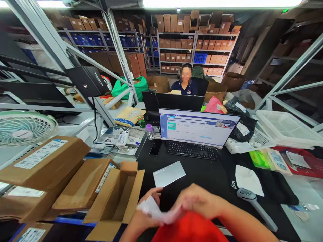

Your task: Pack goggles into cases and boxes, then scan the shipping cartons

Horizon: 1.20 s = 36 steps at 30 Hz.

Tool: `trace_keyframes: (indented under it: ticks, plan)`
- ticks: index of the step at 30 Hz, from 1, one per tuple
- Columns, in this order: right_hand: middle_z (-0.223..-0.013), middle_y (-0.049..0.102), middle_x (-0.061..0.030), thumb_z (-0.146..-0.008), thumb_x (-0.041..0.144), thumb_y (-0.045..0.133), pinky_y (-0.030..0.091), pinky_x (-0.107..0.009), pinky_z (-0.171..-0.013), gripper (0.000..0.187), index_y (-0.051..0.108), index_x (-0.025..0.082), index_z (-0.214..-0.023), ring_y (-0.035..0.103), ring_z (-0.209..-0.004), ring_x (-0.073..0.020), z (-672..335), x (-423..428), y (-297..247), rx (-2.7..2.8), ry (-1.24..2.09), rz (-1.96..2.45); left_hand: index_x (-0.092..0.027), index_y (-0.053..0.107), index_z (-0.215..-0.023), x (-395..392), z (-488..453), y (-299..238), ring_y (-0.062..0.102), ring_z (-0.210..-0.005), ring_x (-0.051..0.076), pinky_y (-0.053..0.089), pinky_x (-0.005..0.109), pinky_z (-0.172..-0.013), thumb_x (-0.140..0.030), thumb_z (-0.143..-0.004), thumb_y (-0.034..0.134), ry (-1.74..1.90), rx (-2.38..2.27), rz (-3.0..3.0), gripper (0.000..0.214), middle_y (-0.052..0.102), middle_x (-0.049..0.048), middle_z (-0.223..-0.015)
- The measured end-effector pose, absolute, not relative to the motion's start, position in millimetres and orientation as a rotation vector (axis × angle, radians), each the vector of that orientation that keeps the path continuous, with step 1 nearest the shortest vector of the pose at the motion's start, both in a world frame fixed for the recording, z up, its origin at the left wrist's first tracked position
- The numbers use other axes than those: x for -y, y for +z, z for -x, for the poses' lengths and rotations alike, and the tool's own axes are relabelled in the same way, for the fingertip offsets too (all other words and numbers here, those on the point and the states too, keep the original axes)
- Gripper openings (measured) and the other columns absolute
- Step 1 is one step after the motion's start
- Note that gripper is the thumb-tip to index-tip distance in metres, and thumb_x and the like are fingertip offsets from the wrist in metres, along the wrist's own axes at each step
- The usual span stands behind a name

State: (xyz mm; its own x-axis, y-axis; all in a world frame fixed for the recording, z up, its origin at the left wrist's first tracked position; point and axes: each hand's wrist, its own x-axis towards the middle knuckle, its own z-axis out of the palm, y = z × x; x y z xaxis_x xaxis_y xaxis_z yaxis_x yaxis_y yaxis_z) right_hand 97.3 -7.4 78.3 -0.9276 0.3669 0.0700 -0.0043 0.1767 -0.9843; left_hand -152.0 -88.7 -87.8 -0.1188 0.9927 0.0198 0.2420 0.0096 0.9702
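Note:
A thin, whitish, crumpled piece of wrapping [151, 207] stretches between my two hands, blurred, so its exact material is unclear. Around its left end curls my left hand [141, 216], the fingers partly hidden behind it. My right hand [198, 201] is closed, pinching the other end. Just beyond my hands a flat silver-grey box [169, 173] with printed lettering lies on the black desk mat [199, 171]. To the left of my left hand stands an open, hollow cardboard box [121, 195] with its flaps spread. Something bright red [189, 228] shows below my hands, probably clothing.
A monitor [199, 126] and keyboard [191, 150] stand ahead, with a phone [155, 147] beside them. Closed cardboard boxes [45, 161] crowd the left side. At right lie a barcode scanner [254, 205] and white baskets [287, 127]. A person [186, 84] sits behind the monitors.

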Motion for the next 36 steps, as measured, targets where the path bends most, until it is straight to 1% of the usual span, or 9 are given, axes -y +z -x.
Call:
trace_keyframes:
  ticks: [3,7,11,13,19,22,27,31,36]
  plan:
    - [-0.087,0.075,-0.0045,-0.087,0.066,0.061,0.055,-0.029,-0.070,0.049,0.073,0.020,-0.100,0.069,-0.076,-0.0187,-104,-39,40,1.687,1.693,0.729,-0.018,0.080,-0.097,103,164,-81,0.068,-0.080,0.029,0.058,0.040,-0.079,-0.074,-0.051,0.081,1.016,-1.451,-1.243,0.073,0.076,0.0086,-0.085]
    - [-0.113,0.072,-0.0124,-0.082,0.071,0.062,0.051,-0.046,-0.095,0.065,0.066,0.018,-0.119,0.068,-0.102,-0.0266,-108,-99,-22,1.927,1.495,1.026,-0.019,0.080,-0.074,109,169,-69,0.068,-0.077,0.029,0.057,0.038,-0.077,-0.080,-0.071,0.062,1.037,-1.672,-1.297,0.063,0.073,0.0092,-0.076]
    - [-0.159,0.038,-0.0210,-0.049,0.049,0.094,0.006,-0.064,-0.122,0.108,0.052,0.019,-0.144,0.025,-0.150,-0.0421,-99,-120,-69,2.453,1.186,1.122,-0.024,0.080,-0.075,117,177,-59,0.068,-0.107,0.034,0.057,0.039,-0.091,-0.077,-0.078,0.056,1.091,-1.817,-1.425,0.057,0.075,0.0137,-0.107]
    - [-0.167,0.021,-0.0197,-0.050,0.042,0.094,-0.005,-0.065,-0.121,0.119,0.040,0.022,-0.153,0.009,-0.154,-0.0425,-84,-122,-86,2.798,0.941,1.038,-0.026,0.082,-0.082,120,179,-53,0.063,-0.120,0.036,0.055,0.042,-0.099,-0.076,-0.078,0.057,1.054,-1.778,-1.427,0.056,0.073,0.0131,-0.122]
    - [-0.144,0.052,-0.0186,-0.047,0.020,0.088,0.032,-0.058,-0.114,0.111,0.046,0.018,-0.150,0.042,-0.135,-0.0435,-59,-129,-104,2.749,0.967,1.044,-0.026,0.083,-0.097,108,166,-26,0.055,-0.133,0.038,0.048,0.047,-0.109,-0.069,-0.084,0.056,1.003,-1.693,-1.516,0.052,0.063,0.0125,-0.140]
    - [-0.139,0.054,-0.0198,-0.042,0.015,0.085,0.043,-0.054,-0.106,0.112,0.048,0.015,-0.148,0.044,-0.131,-0.0431,-101,-126,-107,2.613,0.898,1.248,-0.025,0.080,-0.107,86,159,-14,0.051,-0.137,0.036,0.043,0.047,-0.113,-0.063,-0.088,0.056,1.067,-1.657,-1.570,0.049,0.063,0.0140,-0.141]
    - [-0.144,0.048,-0.0187,-0.056,0.033,0.080,0.038,-0.051,-0.114,0.107,0.037,0.014,-0.152,0.045,-0.134,-0.0365,-228,-101,-110,2.134,0.769,1.657,-0.017,0.074,-0.114,25,149,-49,0.066,-0.116,0.033,0.049,0.045,-0.105,-0.069,-0.082,0.058,1.258,-1.662,-1.225,0.063,0.073,0.0153,-0.121]
    - [-0.142,0.051,-0.0181,-0.056,0.042,0.081,0.037,-0.050,-0.115,0.107,0.038,0.016,-0.151,0.050,-0.132,-0.0360,-302,-69,-107,1.789,0.779,1.741,-0.016,0.072,-0.095,-12,134,-120,0.072,-0.098,0.031,0.057,0.038,-0.086,-0.068,-0.077,0.058,0.969,-1.935,-0.949,0.057,0.078,0.0105,-0.096]
    - [-0.149,0.047,-0.0195,-0.055,0.052,0.084,0.034,-0.055,-0.117,0.112,0.039,0.019,-0.151,0.046,-0.138,-0.0397,-318,-32,-106,1.718,0.902,1.569,-0.016,0.066,-0.092,-11,136,-168,0.072,-0.076,0.038,0.055,0.046,-0.072,-0.037,-0.085,0.047,0.643,-2.207,-0.905,0.029,0.066,0.0085,-0.064]
